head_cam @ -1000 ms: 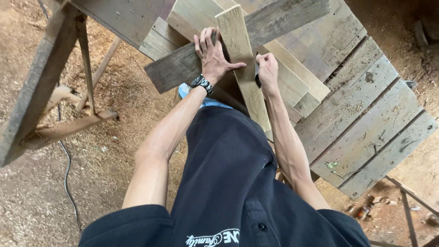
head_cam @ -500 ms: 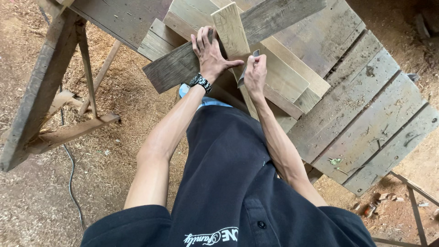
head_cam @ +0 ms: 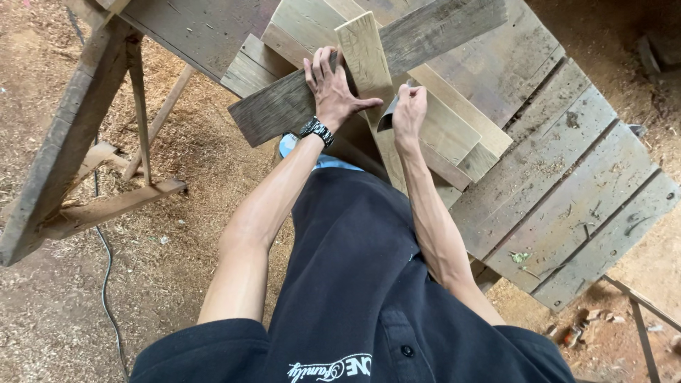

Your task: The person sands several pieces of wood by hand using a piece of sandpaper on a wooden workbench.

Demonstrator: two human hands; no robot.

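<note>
- Left hand [head_cam: 333, 89]: fingers spread flat, palm down, pressing on a dark grey plank [head_cam: 284, 106] and on the left edge of a pale narrow board [head_cam: 365, 53]; it grips nothing, only bears down. A dark watch [head_cam: 317, 130] sits on the wrist just behind the palm.
- Right hand [head_cam: 409, 110]: fingers curled shut around a small dark tool [head_cam: 388, 117]; its tip pokes out by the thumb and meets the right edge of the pale narrow board. What kind of tool it is cannot be told.
- Pale narrow board: lies lengthwise between the two hands, crossing over the dark grey plank, its far end beyond the left fingertips.
- Stack of pale boards [head_cam: 454, 131]: just past the right knuckles, under and beside the narrow board.
- Workbench [head_cam: 567, 184]: weathered slats, spreading away to the right of the right hand.
- Sawhorse [head_cam: 85, 142]: well apart from the left fingers, on sawdust ground, with a thin cable [head_cam: 106, 262] beside it.
- Step in hand, as judged: the board is pinned while the tool works or marks its edge.
- Next move, as judged: calls for steady downward pressure from the left palm and a controlled stroke along the edge, clear of the left thumb.
</note>
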